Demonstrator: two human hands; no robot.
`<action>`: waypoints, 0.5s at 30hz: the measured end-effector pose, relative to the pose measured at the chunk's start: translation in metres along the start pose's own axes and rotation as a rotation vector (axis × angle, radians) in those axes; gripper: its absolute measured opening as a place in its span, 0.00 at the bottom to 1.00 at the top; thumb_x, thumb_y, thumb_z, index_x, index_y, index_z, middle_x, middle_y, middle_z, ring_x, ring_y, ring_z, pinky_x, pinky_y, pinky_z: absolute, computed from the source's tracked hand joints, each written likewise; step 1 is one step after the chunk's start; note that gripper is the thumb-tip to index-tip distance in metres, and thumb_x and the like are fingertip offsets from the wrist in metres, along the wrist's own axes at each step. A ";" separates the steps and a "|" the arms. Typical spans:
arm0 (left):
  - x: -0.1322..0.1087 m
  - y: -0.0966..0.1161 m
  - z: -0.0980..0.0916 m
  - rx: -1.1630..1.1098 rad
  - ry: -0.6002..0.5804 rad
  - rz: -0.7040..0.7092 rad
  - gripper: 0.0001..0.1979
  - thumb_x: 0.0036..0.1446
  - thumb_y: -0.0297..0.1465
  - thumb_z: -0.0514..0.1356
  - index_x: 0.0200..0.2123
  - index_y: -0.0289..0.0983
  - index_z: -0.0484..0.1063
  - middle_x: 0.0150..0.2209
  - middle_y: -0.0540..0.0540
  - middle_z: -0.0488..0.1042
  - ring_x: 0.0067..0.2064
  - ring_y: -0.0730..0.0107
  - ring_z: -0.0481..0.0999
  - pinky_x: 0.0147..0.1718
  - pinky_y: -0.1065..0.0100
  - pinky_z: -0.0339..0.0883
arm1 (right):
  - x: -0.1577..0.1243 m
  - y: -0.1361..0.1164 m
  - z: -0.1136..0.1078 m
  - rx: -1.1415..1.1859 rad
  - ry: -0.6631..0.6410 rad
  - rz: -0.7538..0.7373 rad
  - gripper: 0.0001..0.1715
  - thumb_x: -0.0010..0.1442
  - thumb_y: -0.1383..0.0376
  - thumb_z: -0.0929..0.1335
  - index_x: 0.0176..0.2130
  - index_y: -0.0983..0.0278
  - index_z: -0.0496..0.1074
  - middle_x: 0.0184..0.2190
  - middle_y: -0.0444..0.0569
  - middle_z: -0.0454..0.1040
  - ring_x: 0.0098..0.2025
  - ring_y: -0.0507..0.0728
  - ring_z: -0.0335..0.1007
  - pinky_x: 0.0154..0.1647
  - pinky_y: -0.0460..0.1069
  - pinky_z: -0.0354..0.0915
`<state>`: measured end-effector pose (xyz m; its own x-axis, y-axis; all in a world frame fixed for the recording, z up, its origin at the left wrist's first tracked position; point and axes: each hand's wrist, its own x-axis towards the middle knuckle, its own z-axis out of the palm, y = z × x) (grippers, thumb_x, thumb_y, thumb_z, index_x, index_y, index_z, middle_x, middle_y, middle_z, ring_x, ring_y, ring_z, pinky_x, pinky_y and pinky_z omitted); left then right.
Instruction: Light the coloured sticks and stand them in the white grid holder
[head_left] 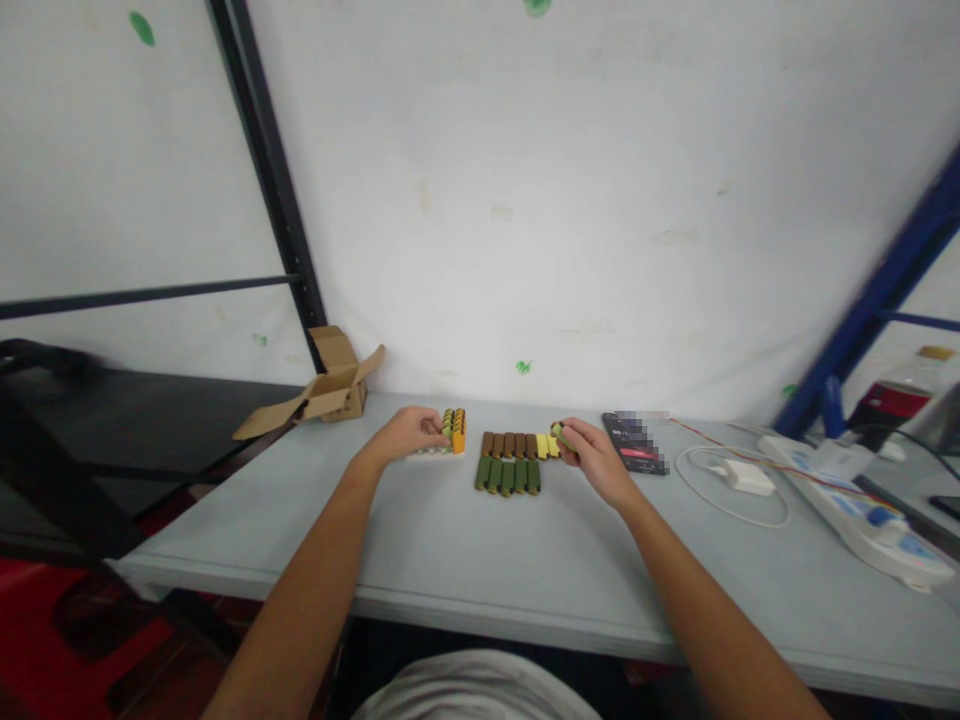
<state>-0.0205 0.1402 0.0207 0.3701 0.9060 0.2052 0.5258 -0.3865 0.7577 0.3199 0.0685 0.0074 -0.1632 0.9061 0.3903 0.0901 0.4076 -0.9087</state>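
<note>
My left hand is over a low white tray, its thumb and fingers bent together at the tray's left part. Standing at the tray's right end are orange pieces and yellow-green pieces with dark marks. Whether my left fingers pinch a piece or the tray itself is hidden. Between thumb and fingers of my right hand is a small yellow-green block. Left of that hand lie brown blocks and two yellow blocks in one row. Nearer me is a row of dark green blocks.
An open cardboard box sits at the table's back left. To the right are a phone with a lit screen, a white charger with its cable, and a power strip. A white wall stands behind the table.
</note>
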 end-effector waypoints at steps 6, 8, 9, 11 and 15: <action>-0.002 -0.001 -0.012 0.097 0.152 0.053 0.21 0.52 0.50 0.62 0.25 0.37 0.78 0.20 0.47 0.76 0.25 0.66 0.74 0.24 0.70 0.63 | 0.002 0.006 0.004 0.208 0.115 0.124 0.26 0.59 0.45 0.66 0.24 0.63 0.63 0.19 0.40 0.58 0.21 0.49 0.52 0.20 0.45 0.48; -0.001 0.000 -0.013 0.107 0.248 0.045 0.24 0.55 0.52 0.59 0.25 0.37 0.77 0.20 0.47 0.76 0.24 0.66 0.74 0.25 0.69 0.63 | 0.000 0.002 0.006 0.220 0.124 0.217 0.28 0.58 0.42 0.64 0.23 0.62 0.60 0.16 0.39 0.57 0.17 0.48 0.49 0.17 0.45 0.45; 0.000 0.000 -0.013 0.103 0.287 0.035 0.25 0.55 0.52 0.58 0.26 0.36 0.78 0.20 0.46 0.76 0.23 0.66 0.73 0.25 0.69 0.63 | -0.001 -0.001 0.007 0.202 0.120 0.263 0.29 0.58 0.41 0.63 0.23 0.61 0.59 0.15 0.38 0.56 0.15 0.47 0.46 0.16 0.44 0.43; 0.001 0.001 -0.012 0.095 0.345 0.036 0.26 0.56 0.53 0.56 0.27 0.36 0.78 0.22 0.45 0.78 0.23 0.66 0.73 0.25 0.69 0.64 | -0.003 -0.006 0.009 0.137 0.103 0.328 0.30 0.58 0.40 0.63 0.21 0.60 0.57 0.13 0.36 0.51 0.14 0.46 0.40 0.15 0.44 0.38; 0.002 0.001 -0.008 0.131 0.359 0.075 0.27 0.60 0.53 0.53 0.27 0.36 0.78 0.21 0.46 0.77 0.23 0.67 0.73 0.25 0.69 0.63 | -0.006 -0.013 0.012 0.027 0.053 0.335 0.30 0.59 0.42 0.62 0.19 0.59 0.54 0.12 0.35 0.48 0.13 0.46 0.39 0.14 0.45 0.39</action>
<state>-0.0253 0.1436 0.0267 0.1319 0.8683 0.4781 0.6098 -0.4513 0.6515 0.3080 0.0566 0.0146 -0.0780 0.9940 0.0763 0.1040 0.0842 -0.9910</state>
